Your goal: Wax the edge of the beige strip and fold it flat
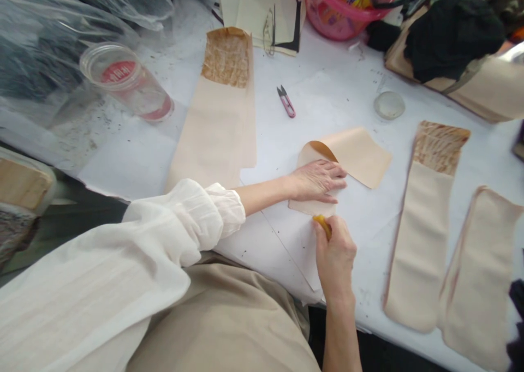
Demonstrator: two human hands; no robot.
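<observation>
White tabletop (pixel 370 219): strewn with dark specks, heaviest toward the left. Possible fault: soiling of pale material, from loose debris. At the upper left of the room, clear plastic sheeting (pixel 53 12) over dark contents. At the upper right, black cloth (pixel 450 34) atop a tan bundle (pixel 487 83). Left of centre, long beige panel (pixel 216 121); at the right, two beige strips (pixel 426 225). Brown coating at the far end of the panel and of one strip; wet or dry, cannot tell. If wet, risk of sticking on contact. At the far edge, pink basket (pixel 339 23). Near front centre, beige piece (pixel 360 154): flat on the near side, far end curled over. Possible fault: spring-back or creasing, from tension in the curl. At the far left, clear jar (pixel 131 83). Left grip (pixel 317 181): open, palm down on the beige piece. Possible fault: slippage, from uneven pressure. Right grip (pixel 335 246): closed around a small yellow object (pixel 323 226), just beside the near edge. Possible fault: off-line stroke or nicked fingertip, from poor angle or, if sharp, misplacement. Beyond, round clear dish (pixel 388 106) and thread snips (pixel 286 102), well apart.
</observation>
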